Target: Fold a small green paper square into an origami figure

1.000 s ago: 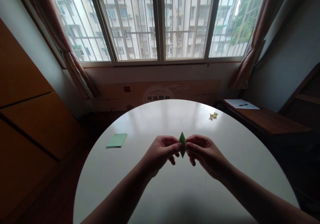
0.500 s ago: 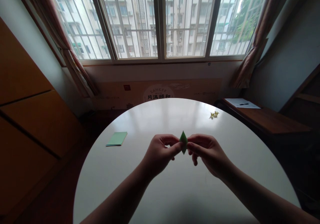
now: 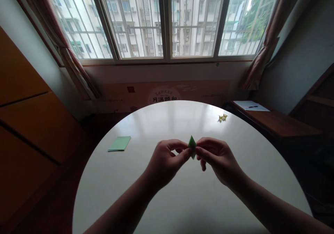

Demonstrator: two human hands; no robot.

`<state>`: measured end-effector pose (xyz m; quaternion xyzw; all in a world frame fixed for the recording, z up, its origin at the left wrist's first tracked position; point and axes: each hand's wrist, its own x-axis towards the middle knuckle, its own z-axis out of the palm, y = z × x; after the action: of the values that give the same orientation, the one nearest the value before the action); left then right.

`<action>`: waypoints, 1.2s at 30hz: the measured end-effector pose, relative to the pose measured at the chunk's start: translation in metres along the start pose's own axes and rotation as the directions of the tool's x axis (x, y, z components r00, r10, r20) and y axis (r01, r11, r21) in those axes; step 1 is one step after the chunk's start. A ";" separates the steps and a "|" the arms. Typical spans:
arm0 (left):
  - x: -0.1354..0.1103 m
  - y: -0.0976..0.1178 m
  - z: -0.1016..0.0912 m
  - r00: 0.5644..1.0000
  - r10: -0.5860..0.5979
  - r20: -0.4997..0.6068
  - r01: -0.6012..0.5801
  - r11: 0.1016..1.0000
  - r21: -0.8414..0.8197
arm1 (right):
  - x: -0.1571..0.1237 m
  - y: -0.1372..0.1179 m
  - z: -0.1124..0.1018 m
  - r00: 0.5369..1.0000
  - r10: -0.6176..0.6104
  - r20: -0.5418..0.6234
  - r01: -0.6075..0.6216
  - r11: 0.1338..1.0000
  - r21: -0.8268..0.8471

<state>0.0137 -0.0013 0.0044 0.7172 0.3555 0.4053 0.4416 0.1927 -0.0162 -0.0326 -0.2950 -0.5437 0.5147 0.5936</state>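
Observation:
Held up over the table is a small piece of folded green paper (image 3: pixel 192 142), diamond-shaped with a point at top and bottom. My left hand (image 3: pixel 169 157) pinches its left edge between thumb and forefinger. On the opposite edge, the thumb and forefinger of my right hand (image 3: pixel 216 159) are closed on the same paper, while its lower fingers curl loosely below. Fingertips cover the paper's middle at both sides.
A stack of light green paper squares (image 3: pixel 120 143) lies at left on the round white table (image 3: pixel 167 206). Small yellowish folded pieces (image 3: pixel 222 117) sit near the far right edge. Beyond, a wooden side table (image 3: pixel 289 124) carries a white sheet (image 3: pixel 247 105) and a pen (image 3: pixel 253 106).
The view has shifted slightly. Both hands keep their pinch on the folded green paper, whose visible outline has changed a little, its lower tip looking more split.

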 end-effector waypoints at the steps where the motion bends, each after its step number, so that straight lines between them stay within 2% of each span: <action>1: 0.000 0.000 0.000 1.000 0.002 0.010 -0.002 1.000 0.003 | 0.000 0.000 0.000 1.000 0.004 -0.005 -0.005 1.000 -0.001; 11: 0.000 0.002 -0.003 0.999 0.032 0.017 -0.034 0.991 0.129 | 0.000 -0.001 0.000 0.992 0.122 -0.016 -0.121 0.992 0.032; 22: -0.002 0.005 -0.001 0.988 0.155 -0.011 -0.142 0.929 0.343 | -0.001 0.002 -0.002 0.987 0.161 -0.029 -0.158 0.985 0.069; 26: -0.002 0.006 -0.001 0.994 0.109 0.000 -0.105 0.955 0.278 | -0.001 0.000 -0.002 0.984 0.173 -0.031 -0.171 0.983 0.068; 32: 0.000 0.005 -0.002 0.991 -0.110 0.082 0.107 0.993 0.041 | -0.002 -0.001 -0.002 0.973 0.228 -0.021 -0.226 0.971 0.072; 36: 0.003 0.003 -0.003 0.980 -0.163 0.115 0.170 0.984 -0.051 | -0.001 -0.003 -0.003 0.951 0.310 -0.004 -0.308 0.946 0.106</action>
<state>0.0131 0.0014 0.0092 0.6925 0.3771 0.3373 0.5143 0.1962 -0.0178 -0.0309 -0.3506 -0.4571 0.6257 0.5259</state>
